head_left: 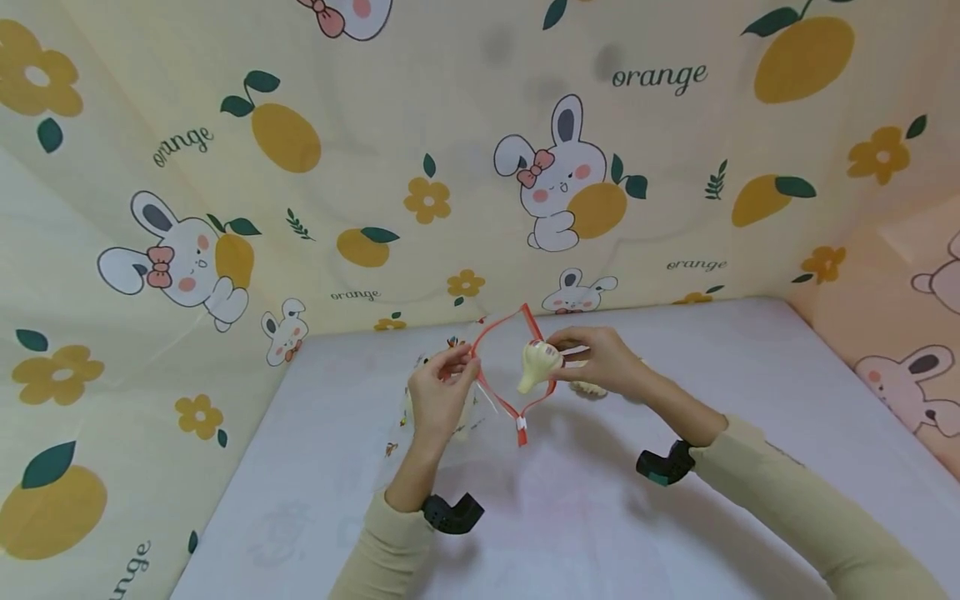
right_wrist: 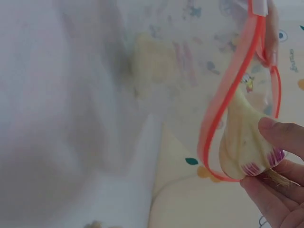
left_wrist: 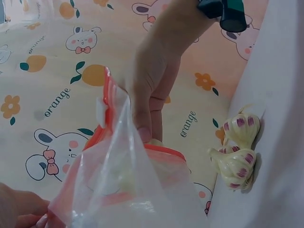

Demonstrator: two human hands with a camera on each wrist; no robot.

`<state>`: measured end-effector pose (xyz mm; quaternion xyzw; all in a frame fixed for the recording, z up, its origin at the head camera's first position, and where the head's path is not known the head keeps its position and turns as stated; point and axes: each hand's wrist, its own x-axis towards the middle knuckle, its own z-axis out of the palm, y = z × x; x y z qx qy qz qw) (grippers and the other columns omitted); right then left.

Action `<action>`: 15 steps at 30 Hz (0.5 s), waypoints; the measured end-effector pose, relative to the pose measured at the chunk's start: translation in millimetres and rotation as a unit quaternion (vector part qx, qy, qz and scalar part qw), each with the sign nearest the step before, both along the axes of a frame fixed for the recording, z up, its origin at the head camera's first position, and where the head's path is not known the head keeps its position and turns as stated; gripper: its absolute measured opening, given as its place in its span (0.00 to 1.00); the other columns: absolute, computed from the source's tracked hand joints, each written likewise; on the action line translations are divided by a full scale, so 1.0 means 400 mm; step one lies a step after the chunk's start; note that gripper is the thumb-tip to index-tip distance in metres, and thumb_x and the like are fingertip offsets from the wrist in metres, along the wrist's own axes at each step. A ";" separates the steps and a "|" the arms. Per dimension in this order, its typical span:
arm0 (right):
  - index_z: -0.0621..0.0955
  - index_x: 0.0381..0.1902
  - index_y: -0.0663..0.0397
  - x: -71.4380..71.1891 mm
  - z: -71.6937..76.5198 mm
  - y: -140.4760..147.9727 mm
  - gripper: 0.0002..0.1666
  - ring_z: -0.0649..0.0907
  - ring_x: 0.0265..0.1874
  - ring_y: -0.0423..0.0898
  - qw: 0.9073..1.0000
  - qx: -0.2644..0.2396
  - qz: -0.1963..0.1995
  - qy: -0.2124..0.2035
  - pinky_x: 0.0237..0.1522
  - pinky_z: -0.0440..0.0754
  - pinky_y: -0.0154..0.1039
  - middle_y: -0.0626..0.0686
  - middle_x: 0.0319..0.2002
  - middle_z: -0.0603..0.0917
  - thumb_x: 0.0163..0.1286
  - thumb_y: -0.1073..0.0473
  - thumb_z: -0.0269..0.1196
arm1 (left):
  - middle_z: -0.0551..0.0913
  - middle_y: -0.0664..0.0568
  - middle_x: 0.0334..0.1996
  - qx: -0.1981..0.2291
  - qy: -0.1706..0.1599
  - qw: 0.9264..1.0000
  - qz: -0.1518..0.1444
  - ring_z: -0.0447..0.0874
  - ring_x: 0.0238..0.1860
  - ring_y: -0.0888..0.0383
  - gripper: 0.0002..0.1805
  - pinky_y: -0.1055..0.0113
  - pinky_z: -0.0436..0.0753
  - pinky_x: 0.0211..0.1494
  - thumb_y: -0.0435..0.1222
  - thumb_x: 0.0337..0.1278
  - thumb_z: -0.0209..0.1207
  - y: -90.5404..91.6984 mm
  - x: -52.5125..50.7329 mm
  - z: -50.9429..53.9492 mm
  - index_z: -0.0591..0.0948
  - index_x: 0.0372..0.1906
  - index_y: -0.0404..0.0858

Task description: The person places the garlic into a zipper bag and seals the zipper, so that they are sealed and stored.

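A clear zip bag with a red-orange rim is held up over the table, its mouth spread wide. My left hand pinches one side of that rim; only some of its fingers show at the lower left of the left wrist view. Between the fingers and thumb of my right hand is a pale garlic bulb with purple streaks and a root tuft. The bulb is at the bag's mouth, stem end pointing inward. A pale blurred shape shows through the plastic, its kind unclear.
More garlic bulbs lie on the white table, partly hidden behind my right hand in the head view. A white slider sits on the bag's rim. A patterned cloth wall rises behind the table.
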<state>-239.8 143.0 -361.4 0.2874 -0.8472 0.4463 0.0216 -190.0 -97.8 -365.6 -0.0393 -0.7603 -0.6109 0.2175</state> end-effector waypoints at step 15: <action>0.80 0.51 0.67 0.003 -0.039 0.022 0.27 0.85 0.49 0.61 0.999 0.028 -0.031 -0.006 0.49 0.85 0.48 0.66 0.50 0.84 0.54 0.62 0.73 | 0.86 0.37 0.36 0.004 -0.015 1.000 -0.006 0.83 0.34 0.56 0.12 0.85 0.79 0.33 0.31 0.53 0.66 -0.002 -0.001 -0.001 0.86 0.44 0.32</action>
